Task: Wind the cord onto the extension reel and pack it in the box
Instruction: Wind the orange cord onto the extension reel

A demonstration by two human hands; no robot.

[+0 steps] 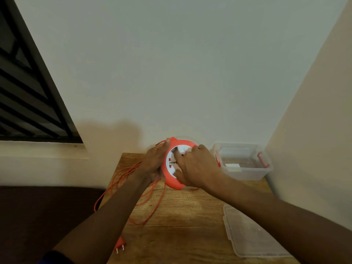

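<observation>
Extension reel [172, 182], a round orange housing with a white socket face, is held tilted on edge above the far part of the wooden desk [182, 216], its face turned toward the camera. The left hand [154, 162] cups the reel's left rim, fingers curled round the orange edge. The right hand [196, 166] lies over the white face with its fingers bent onto it; whether they grasp a knob there cannot be told. Thin orange cord [133, 187] trails from the reel in loose loops across the desk's left side and over its edge, ending in an orange two-pin plug [120, 244] lying near the front edge. Just right of the reel stands the clear plastic box [245, 173] with red latches, uncovered. Its clear lid [249, 235] lies flat on the desk nearer the camera.
</observation>
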